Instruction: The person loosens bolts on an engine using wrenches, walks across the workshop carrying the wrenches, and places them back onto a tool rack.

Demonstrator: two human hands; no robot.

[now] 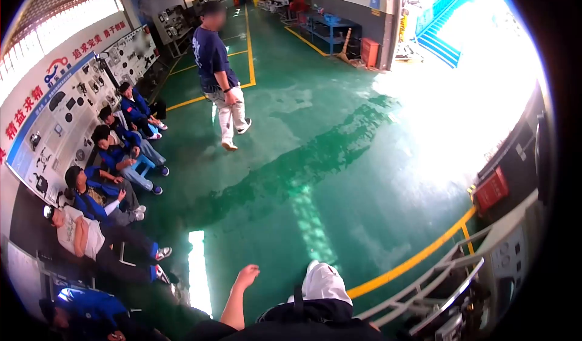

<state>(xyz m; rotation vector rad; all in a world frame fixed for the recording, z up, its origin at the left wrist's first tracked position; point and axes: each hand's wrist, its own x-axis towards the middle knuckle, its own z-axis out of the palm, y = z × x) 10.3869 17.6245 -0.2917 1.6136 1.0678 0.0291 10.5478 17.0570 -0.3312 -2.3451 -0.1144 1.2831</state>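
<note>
Down at the near edge, one bare left hand (247,275) hangs out over the glossy green floor (267,232), fingers loosely curled, nothing visible in its grip. The right hand is out of view, so its state can't be told; the two aren't together. Nearest the left hand, just to its right in view: one leg in white trousers (324,285), one white shoe tip showing. Over to the right, one pale metal-bar frame (418,295) stands inside a curved yellow floor line (418,257), with one red box (490,190) beyond it.

Along the left, six seated people (82,232), one in a white shirt, the others mostly in blue jackets. Behind them, at least two white display boards (68,107) carry dark parts.

Farther out, one person in a navy T-shirt (212,53) is mid-stride. Farther still: one blue metal table (321,32), one straw-coloured broom (345,47), one orange-red cabinet (369,52), and outside, one bright blue staircase (445,23).
</note>
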